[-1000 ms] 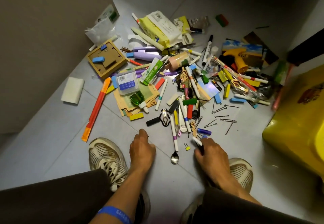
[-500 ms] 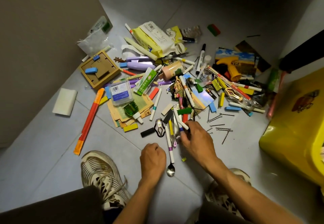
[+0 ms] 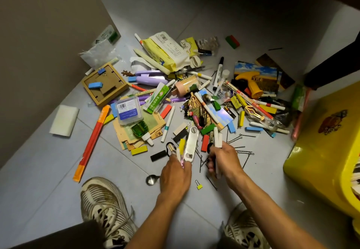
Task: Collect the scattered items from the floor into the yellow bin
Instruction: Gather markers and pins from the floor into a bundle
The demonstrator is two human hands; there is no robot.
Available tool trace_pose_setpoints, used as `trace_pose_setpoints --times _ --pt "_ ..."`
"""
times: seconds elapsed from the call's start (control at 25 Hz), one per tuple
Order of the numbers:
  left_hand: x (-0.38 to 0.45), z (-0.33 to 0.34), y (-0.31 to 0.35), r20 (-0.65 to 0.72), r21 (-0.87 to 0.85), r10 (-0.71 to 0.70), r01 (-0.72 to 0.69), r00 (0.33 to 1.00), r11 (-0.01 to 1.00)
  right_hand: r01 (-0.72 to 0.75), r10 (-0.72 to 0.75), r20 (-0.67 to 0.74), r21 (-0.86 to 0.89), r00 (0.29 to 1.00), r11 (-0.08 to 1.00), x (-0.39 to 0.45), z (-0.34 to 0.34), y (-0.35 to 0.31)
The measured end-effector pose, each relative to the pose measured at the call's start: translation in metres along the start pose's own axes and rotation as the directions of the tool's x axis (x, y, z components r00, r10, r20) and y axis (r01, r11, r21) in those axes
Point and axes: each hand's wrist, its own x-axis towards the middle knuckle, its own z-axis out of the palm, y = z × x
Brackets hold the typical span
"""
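A heap of pens, coloured blocks, hairpins, cards and packets covers the grey floor in front of me. The yellow bin stands at the right edge. My left hand reaches into the near side of the heap, its fingers on a white flat bottle opener and a pen beside it. My right hand grips a bundle of white marker pens that stick up out of its fist. A spoon lies just left of my left hand, partly hidden by it.
A wall runs along the left. My two shoes are planted near the bottom. A long orange stick, a white sponge and a wooden frame lie left of the heap. A small yellow binder clip lies between my hands.
My left hand moved forward from the bare floor into the heap, onto the white opener. My right hand has gathered white markers and now holds them upright, slightly further right.
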Motion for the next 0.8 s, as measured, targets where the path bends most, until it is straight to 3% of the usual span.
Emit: trace_pose_setpoints --times 0.16,0.24,0.36,0.44,0.56,0.64,0.72,0.8 --pt "-0.013 -0.021 0.007 -0.054 -0.211 0.06 -0.07 0.997 0.975 0.031 -0.04 0.093 0.096 0.995 0.995 -0.012 0.01 -0.012" --pt "-0.015 -0.03 0.023 -0.066 -0.368 0.129 -0.144 0.989 0.919 0.095 -0.115 0.126 0.154 0.985 0.984 -0.018 0.019 -0.02" --pt "-0.005 -0.045 0.053 -0.017 -0.616 0.159 -0.135 0.987 0.776 0.131 -0.201 0.236 0.283 0.951 0.95 -0.023 0.024 -0.036" --pt "0.006 -0.053 0.061 -0.046 -0.631 0.162 -0.154 0.986 0.761 0.115 -0.181 0.244 0.263 0.953 0.958 -0.02 0.021 -0.039" --pt "0.029 -0.063 0.055 -0.166 -0.523 0.046 -0.127 0.985 0.843 0.099 -0.109 0.114 0.088 0.987 0.991 -0.004 0.012 -0.036" --pt "0.05 -0.069 0.048 -0.232 -0.468 -0.043 -0.073 0.972 0.881 0.196 -0.196 0.015 -0.123 0.981 0.973 0.012 0.007 -0.041" --pt "0.066 -0.072 0.045 -0.233 -0.221 -0.029 -0.024 0.972 0.975 0.365 -0.446 -0.071 -0.469 0.892 0.804 0.032 0.0 -0.053" --pt "0.076 -0.07 0.043 -0.227 0.019 0.049 -0.046 0.973 0.999 0.412 -0.627 -0.015 -0.741 0.779 0.53 0.052 -0.006 -0.065"
